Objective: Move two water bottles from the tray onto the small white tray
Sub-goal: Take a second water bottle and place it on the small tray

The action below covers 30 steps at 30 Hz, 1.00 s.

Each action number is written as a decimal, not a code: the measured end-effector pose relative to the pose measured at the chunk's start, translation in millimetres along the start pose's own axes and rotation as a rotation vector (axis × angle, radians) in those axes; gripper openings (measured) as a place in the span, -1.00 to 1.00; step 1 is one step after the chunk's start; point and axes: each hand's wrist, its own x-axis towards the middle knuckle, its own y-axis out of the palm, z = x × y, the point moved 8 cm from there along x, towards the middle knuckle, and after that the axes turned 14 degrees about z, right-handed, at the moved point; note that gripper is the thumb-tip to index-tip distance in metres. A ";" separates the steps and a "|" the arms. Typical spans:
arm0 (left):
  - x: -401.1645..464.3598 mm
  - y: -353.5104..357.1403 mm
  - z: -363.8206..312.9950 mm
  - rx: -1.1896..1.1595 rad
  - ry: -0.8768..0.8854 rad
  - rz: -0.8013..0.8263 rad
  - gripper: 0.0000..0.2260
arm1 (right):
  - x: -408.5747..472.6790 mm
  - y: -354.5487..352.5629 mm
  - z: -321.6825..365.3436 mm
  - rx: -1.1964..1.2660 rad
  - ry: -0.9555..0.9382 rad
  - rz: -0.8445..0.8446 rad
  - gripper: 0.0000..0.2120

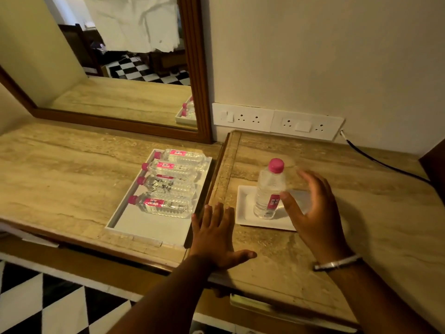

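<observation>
A clear water bottle (pixel 268 189) with a pink cap stands upright on the small white tray (pixel 245 213) on the raised right counter. My right hand (pixel 315 213) hovers just right of that bottle, fingers spread, holding nothing. My left hand (pixel 214 235) lies flat and open on the counter edge between the two trays. The large white tray (pixel 149 227) on the lower left counter holds several pink-capped bottles lying on their sides; the nearest bottle (pixel 163 204) is a hand's width from my left fingers.
A wood-framed mirror (pixel 115 68) stands behind the left counter. Wall sockets (pixel 277 121) sit behind the right counter, and a black cable (pixel 385 165) runs along its back right. The right counter's raised lip (pixel 224 169) separates the two surfaces. Checkered floor lies below.
</observation>
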 end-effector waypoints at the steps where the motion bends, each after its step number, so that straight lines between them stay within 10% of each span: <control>1: -5.0 -3.7 4.3 -0.012 0.010 -0.023 0.17 | -11.0 5.3 7.7 -0.010 -0.045 -0.010 -0.52; 13: -98.8 -53.7 297.6 0.123 -0.399 0.093 0.19 | 12.7 226.6 114.6 -0.329 -0.083 0.593 -0.27; 30: -27.6 -25.4 423.7 0.211 0.012 0.210 0.24 | 101.9 462.1 158.4 -0.921 0.000 0.785 -0.59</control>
